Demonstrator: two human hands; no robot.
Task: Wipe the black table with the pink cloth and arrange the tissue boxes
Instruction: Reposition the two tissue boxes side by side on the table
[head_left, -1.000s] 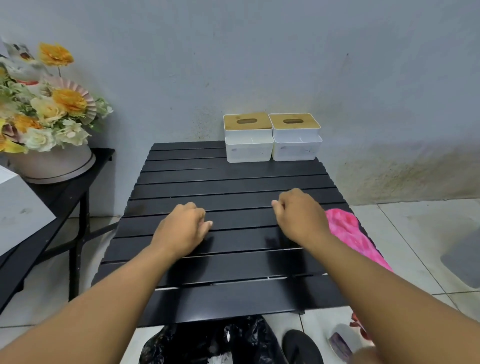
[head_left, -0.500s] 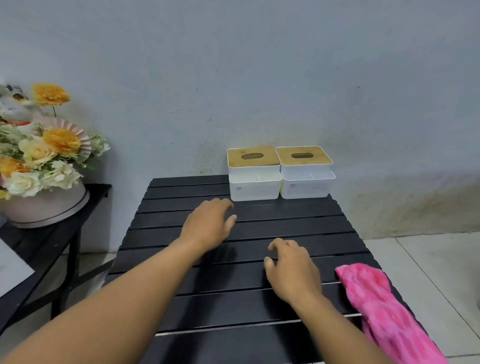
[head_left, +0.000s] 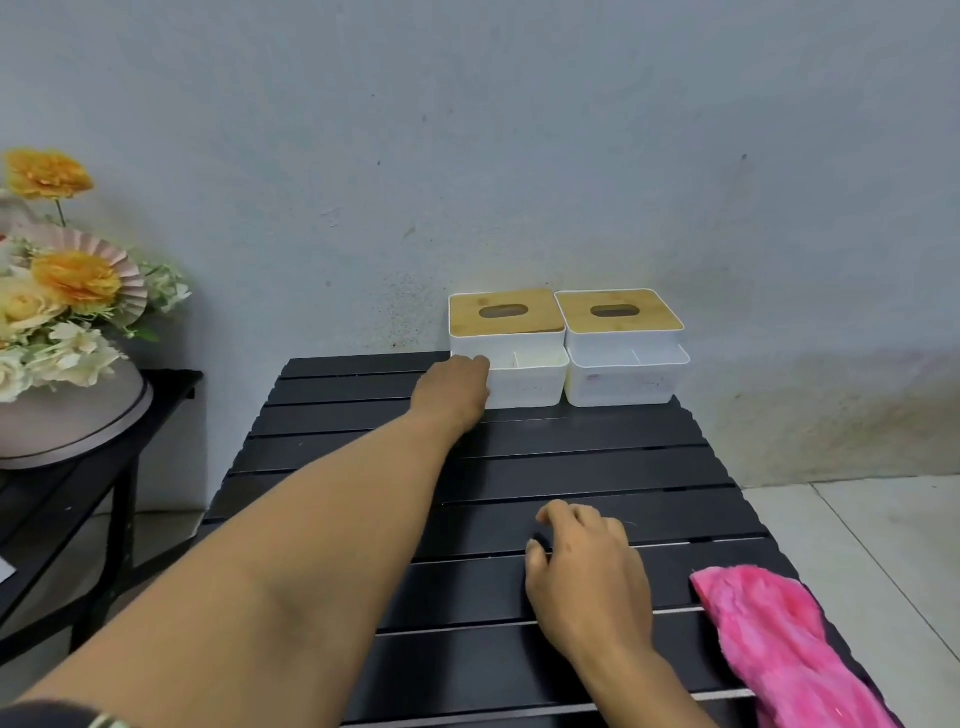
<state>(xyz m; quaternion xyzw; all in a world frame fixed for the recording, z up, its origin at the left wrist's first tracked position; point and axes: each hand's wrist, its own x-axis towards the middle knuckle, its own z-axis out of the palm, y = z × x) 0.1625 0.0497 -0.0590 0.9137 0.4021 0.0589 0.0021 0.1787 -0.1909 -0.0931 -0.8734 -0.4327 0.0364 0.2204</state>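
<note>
Two white tissue boxes with wooden lids stand side by side at the far edge of the black slatted table (head_left: 597, 467), against the wall. My left hand (head_left: 452, 395) reaches across to the left tissue box (head_left: 524, 332), its fingers curled over the rim at the box's front left corner. The right tissue box (head_left: 623, 353) is untouched. My right hand (head_left: 587, 577) rests on the slats near the table's middle, fingers loosely apart, holding nothing. The pink cloth (head_left: 774, 639) lies crumpled along the near right edge of the table, a little right of that hand.
A pale pot of yellow and cream flowers (head_left: 62, 322) sits on a black side table (head_left: 104, 483) to the left. A grey wall stands right behind the boxes. Tiled floor (head_left: 857, 545) shows to the right of the table.
My left hand has reached forward from the middle of the table to the left tissue box. The right hand stayed low on the slats. The view tilted up.
</note>
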